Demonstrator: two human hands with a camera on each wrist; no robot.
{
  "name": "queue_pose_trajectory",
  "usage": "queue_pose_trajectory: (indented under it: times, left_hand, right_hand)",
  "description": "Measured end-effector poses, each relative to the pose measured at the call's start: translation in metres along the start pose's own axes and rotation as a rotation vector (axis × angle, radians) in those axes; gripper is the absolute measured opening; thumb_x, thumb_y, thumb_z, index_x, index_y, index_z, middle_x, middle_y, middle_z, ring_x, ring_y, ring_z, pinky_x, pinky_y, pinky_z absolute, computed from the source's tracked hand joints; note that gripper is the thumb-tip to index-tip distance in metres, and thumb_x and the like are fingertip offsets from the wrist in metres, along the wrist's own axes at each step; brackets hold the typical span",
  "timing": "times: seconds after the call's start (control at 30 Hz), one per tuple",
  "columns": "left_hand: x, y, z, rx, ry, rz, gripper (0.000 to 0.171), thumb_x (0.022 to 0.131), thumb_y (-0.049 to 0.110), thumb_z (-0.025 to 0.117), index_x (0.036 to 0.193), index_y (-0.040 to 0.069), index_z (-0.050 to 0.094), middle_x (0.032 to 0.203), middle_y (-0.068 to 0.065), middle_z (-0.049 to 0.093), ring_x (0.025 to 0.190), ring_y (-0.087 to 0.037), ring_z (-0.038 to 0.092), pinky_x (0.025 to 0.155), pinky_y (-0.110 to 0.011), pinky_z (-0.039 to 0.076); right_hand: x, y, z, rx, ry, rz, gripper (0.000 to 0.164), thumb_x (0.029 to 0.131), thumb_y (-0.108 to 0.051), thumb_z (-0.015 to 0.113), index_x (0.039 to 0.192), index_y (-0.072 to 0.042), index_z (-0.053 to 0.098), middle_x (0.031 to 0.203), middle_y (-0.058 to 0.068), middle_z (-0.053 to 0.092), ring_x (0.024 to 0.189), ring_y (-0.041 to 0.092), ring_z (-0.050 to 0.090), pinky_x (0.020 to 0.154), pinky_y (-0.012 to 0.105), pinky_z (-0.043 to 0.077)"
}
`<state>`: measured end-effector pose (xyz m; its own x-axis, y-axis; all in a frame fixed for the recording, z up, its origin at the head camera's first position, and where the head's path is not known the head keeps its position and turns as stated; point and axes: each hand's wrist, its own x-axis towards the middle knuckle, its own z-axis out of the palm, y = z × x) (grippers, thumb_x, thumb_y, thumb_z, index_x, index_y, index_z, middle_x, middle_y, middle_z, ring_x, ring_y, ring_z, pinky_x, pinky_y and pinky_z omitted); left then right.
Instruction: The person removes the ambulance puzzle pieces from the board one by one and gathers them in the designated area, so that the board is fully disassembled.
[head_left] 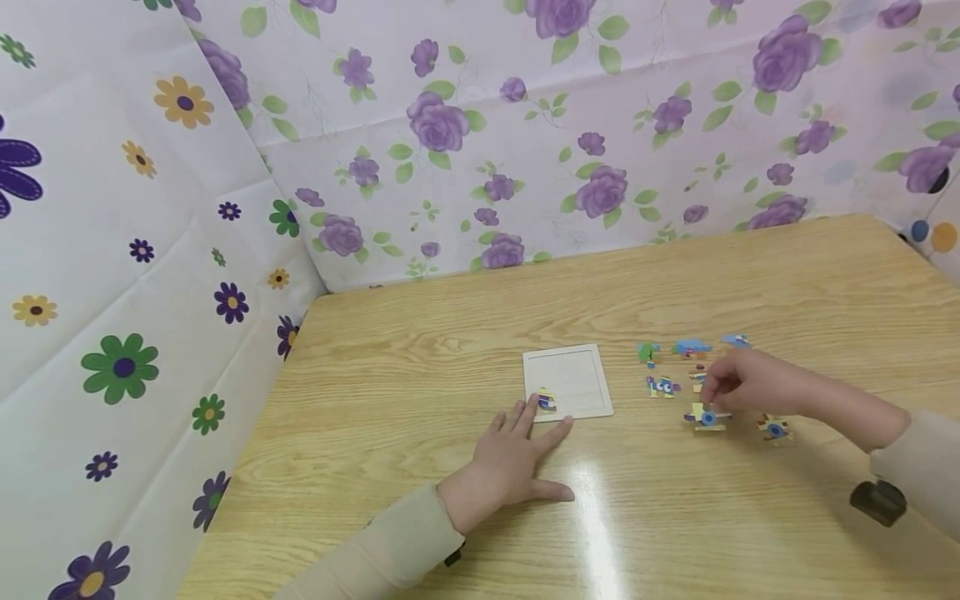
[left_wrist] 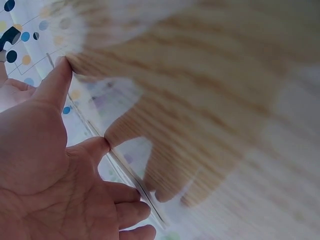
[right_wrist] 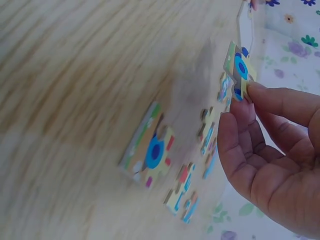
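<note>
My right hand (head_left: 757, 385) pinches a puzzle piece (right_wrist: 240, 69) with a blue wheel between thumb and fingertips, raised above the table in the right wrist view. Another wheel piece (head_left: 774, 428) lies on the table below that hand. With fingers spread, my left hand (head_left: 501, 468) touches the near edge of a square white puzzle tray (head_left: 573, 375). One purple-and-yellow piece (head_left: 547, 402) sits in the tray's near left corner, by the left fingertips. Seen from the left wrist, the fingertips (left_wrist: 102, 144) meet the table surface and the tray's edge.
Several loose puzzle pieces lie right of the tray, among them one with cartoon eyes (head_left: 663, 387), a green one (head_left: 648, 353) and a blue one (head_left: 692, 346). Flower-printed cloth (head_left: 450, 167) hangs along the back and left edges of the wooden table (head_left: 405, 358).
</note>
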<state>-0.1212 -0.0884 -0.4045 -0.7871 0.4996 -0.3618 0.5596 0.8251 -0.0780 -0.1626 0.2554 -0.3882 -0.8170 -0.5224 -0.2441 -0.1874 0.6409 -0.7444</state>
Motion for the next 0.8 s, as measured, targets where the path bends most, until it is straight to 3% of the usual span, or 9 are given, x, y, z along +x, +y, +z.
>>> queue_pose_trajectory:
  times: [0.3,0.53,0.8]
  left_hand:
    - [-0.001,0.0,-0.002,-0.016,-0.015,-0.012,0.089,0.078,0.077,0.046,0.151,0.042,0.012,0.159,-0.018,0.006,0.146,-0.029,0.014,0.117,-0.042,0.023]
    - [0.001,-0.001,0.0,-0.001,-0.005,-0.015,0.089,0.077,0.078,0.045,0.151,0.043,0.01,0.159,-0.019,0.007,0.146,-0.029,0.015,0.117,-0.042,0.023]
    - [0.001,-0.002,0.0,-0.01,-0.013,-0.012,0.089,0.078,0.078,0.045,0.151,0.043,0.01,0.159,-0.019,0.007,0.147,-0.029,0.013,0.117,-0.041,0.022]
  right_hand:
    - [-0.008,0.007,0.0,0.064,-0.043,0.067,0.009,0.085,-0.002,0.062,0.092,0.001,0.067,0.073,0.001,0.059,0.057,0.007,0.049,0.052,0.025,0.046]
    - [-0.01,0.014,0.002,0.036,-0.051,0.101,0.01,0.083,-0.003,0.064,0.091,-0.001,0.069,0.08,0.001,0.063,0.066,0.005,0.052,0.059,0.024,0.049]
    - [-0.01,0.017,0.004,0.0,-0.028,0.09,0.008,0.082,-0.004,0.066,0.089,-0.001,0.069,0.08,0.001,0.064,0.065,0.004,0.052,0.058,0.023,0.048]
